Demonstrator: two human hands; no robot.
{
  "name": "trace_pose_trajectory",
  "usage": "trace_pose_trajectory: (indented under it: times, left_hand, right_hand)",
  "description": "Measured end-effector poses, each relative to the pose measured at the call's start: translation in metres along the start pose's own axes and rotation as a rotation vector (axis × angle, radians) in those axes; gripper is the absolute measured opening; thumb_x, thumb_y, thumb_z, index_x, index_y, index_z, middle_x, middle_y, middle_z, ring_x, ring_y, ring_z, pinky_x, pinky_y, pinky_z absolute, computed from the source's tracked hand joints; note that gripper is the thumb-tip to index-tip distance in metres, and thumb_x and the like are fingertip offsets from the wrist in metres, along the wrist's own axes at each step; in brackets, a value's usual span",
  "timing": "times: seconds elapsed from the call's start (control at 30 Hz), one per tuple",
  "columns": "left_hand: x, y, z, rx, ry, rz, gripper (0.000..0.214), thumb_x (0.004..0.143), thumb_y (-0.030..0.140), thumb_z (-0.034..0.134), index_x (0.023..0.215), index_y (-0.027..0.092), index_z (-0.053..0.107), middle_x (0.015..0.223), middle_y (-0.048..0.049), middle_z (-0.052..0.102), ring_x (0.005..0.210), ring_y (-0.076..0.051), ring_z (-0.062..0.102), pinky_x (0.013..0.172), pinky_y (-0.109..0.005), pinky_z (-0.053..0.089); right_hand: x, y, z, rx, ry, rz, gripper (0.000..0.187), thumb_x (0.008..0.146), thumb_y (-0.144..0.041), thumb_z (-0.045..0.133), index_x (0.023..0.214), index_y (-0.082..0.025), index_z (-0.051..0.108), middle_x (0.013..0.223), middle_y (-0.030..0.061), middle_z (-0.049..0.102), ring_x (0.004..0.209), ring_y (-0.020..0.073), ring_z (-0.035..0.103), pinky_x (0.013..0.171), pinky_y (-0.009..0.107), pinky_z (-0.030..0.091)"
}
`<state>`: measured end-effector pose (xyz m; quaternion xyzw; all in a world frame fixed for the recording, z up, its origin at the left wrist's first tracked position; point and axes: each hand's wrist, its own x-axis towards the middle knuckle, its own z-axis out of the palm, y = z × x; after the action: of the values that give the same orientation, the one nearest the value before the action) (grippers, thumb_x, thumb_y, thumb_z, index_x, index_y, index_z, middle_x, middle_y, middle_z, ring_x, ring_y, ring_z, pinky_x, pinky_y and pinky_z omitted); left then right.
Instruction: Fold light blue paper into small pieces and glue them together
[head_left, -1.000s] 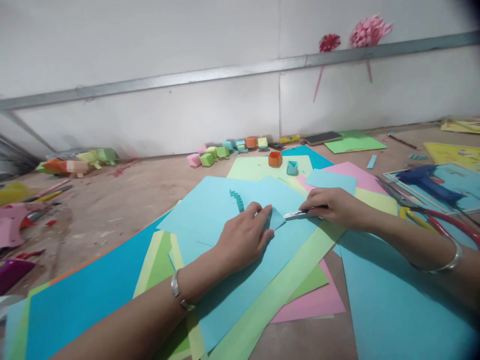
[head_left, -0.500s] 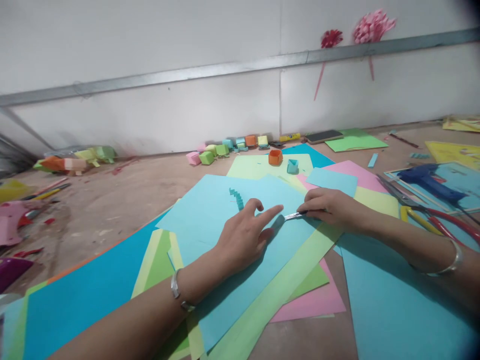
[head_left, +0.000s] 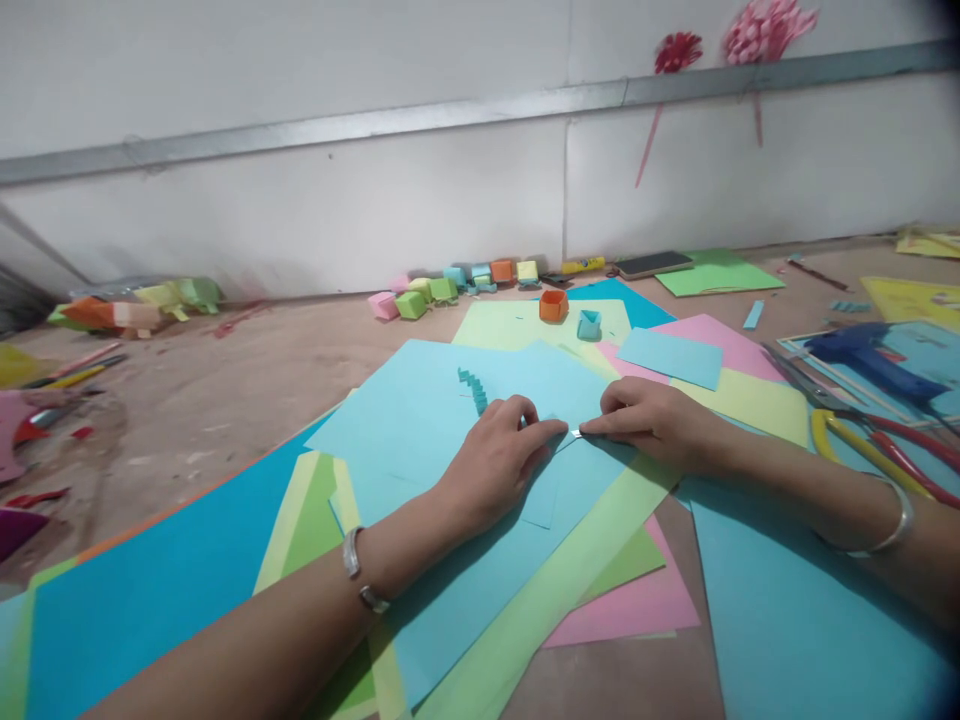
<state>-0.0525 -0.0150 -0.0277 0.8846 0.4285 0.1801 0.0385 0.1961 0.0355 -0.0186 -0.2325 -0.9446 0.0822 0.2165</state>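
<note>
My left hand point(head_left: 501, 462) lies on a light blue paper sheet point(head_left: 420, 420), fingers curled, its fingertips pressing down a small folded light blue piece point(head_left: 546, 490). My right hand point(head_left: 651, 420) is closed round a small metal craft knife point(head_left: 576, 433), whose tip shows between the two hands and touches the paper next to my left fingertips. A short zigzag strip of teal paper point(head_left: 474, 388) stands just beyond my left hand. Both wrists wear silver bangles.
Overlapping blue, green and pink sheets cover the wooden floor point(head_left: 225, 390). Small folded paper boxes point(head_left: 450, 288) line the wall; an orange box point(head_left: 553, 305) and a teal one point(head_left: 588, 324) sit nearer. At right lie a blue glue gun point(head_left: 862, 355), scissors point(head_left: 855, 430) and a phone point(head_left: 654, 264).
My left fingers lifted from the small folded piece, stretched out, then curled down onto the paper. My right hand slid the knife left until its tip met my left fingertips.
</note>
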Motion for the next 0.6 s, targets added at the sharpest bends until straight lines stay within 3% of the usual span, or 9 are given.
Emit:
trace_pose_trajectory:
  times: [0.17,0.6]
  left_hand:
    - [0.0002,0.0032,-0.0039,-0.004,-0.04,-0.044,0.036,0.095,0.02,0.039,0.124,0.024,0.06,0.103,-0.0088,0.053,0.087,-0.022,0.046,0.079,-0.039,0.045]
    - [0.0004,0.0053,-0.0041,-0.039,-0.056,-0.075,0.035,0.094,0.018,0.043,0.124,0.022,0.061,0.104,-0.0092,0.051,0.09,-0.023,0.047,0.082,-0.04,0.045]
  right_hand:
    - [0.0006,0.0051,0.0001,0.051,-0.022,-0.017,0.037,0.099,-0.034,0.043,0.096,-0.024,0.078,0.08,0.0061,0.058,0.072,0.0152,0.054,0.062,0.026,0.042]
    - [-0.0004,0.0046,-0.0056,0.112,-0.085,-0.008,0.038,0.1,-0.037,0.042,0.098,-0.024,0.077,0.082,0.0047,0.056,0.072,0.0136,0.052,0.064,0.026,0.042]
